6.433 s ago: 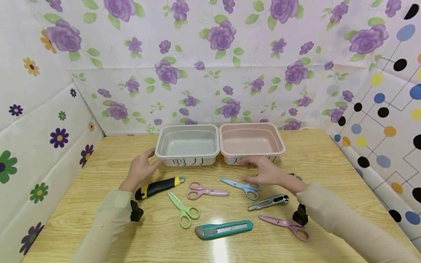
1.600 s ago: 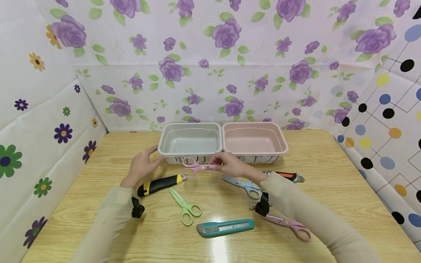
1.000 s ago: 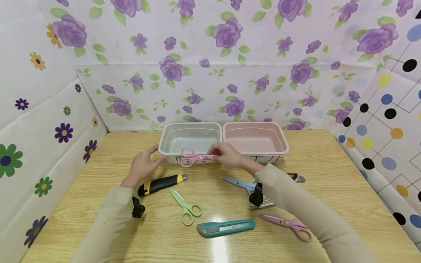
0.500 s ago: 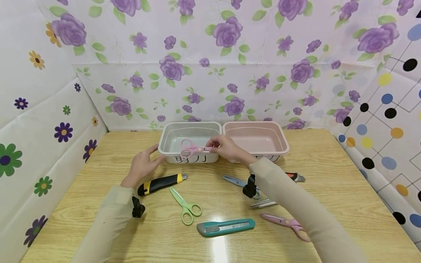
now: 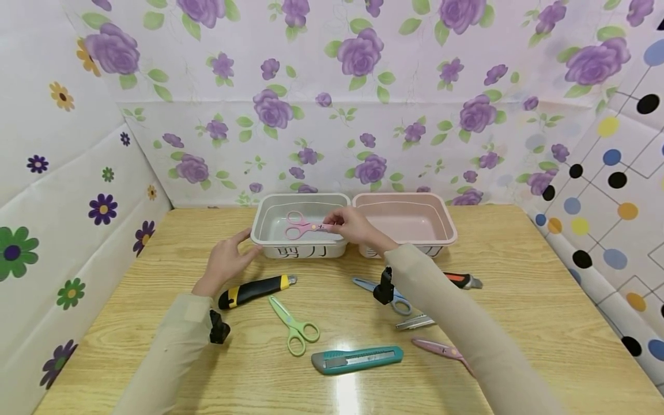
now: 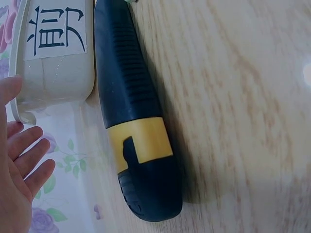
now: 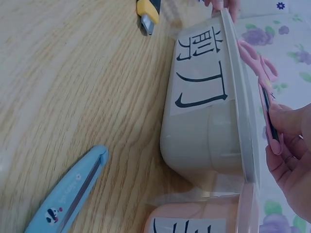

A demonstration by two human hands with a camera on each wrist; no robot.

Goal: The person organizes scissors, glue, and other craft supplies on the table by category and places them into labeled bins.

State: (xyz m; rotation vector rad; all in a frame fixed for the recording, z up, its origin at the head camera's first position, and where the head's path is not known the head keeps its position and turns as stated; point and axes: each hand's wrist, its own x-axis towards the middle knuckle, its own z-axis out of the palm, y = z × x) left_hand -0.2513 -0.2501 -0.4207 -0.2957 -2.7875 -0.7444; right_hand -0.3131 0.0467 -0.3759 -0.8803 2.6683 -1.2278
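Pink scissors (image 5: 305, 226) hang level over the grey bin (image 5: 282, 252), their handle loops pointing left. My right hand (image 5: 354, 225) pinches them by the blade end between thumb and fingers, as the right wrist view shows on the pink blade cover (image 7: 273, 141). My left hand (image 5: 226, 260) stays at the bin's left front corner, thumb on the rim and the other fingers extended beside the wall. Just below that hand lies a black and yellow utility knife (image 5: 255, 291). The grey bin carries a label (image 7: 199, 68) with black characters.
A pink bin (image 5: 407, 216) adjoins the grey one. On the table lie green scissors (image 5: 291, 327), a teal box cutter (image 5: 358, 359), blue scissors (image 5: 399, 304), a silver cutter (image 5: 415, 322), other pink scissors (image 5: 438, 347) and a black and red knife (image 5: 464, 280), several partly behind the right arm.
My right hand has picked the pink scissors up from the table and carried them up and forward, over the front rim of the grey bin. The left hand has kept its place.
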